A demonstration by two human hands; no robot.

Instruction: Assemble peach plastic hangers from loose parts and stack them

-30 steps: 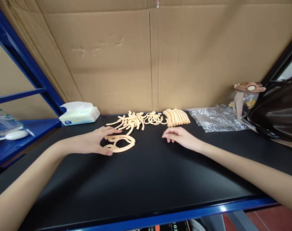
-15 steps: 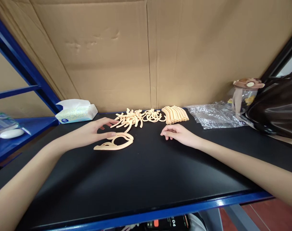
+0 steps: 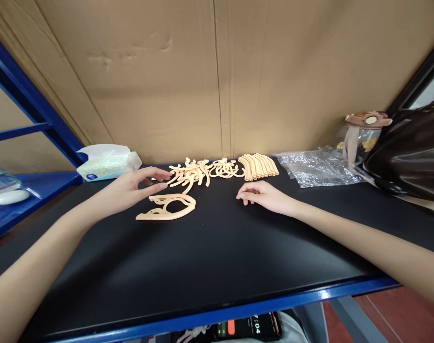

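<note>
A tissue pack [image 3: 109, 166] lies left; clear plastic [image 3: 311, 170] beside bottle [image 3: 367, 136]; phone [image 3: 250, 327] below.

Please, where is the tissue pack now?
In the head view, the tissue pack stands at the table's back left, beside the blue frame.

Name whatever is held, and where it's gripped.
Nothing appears held: the left hand is spread open near the jumbled peach pieces, and the right hand is loosely curled with nothing visible in it.

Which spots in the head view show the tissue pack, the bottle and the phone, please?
Tissue pack [image 3: 107, 167]: head view, its front side.
Bottle [image 3: 368, 120]: head view, its brown lid.
Phone [image 3: 246, 328]: head view, its screen.
</note>
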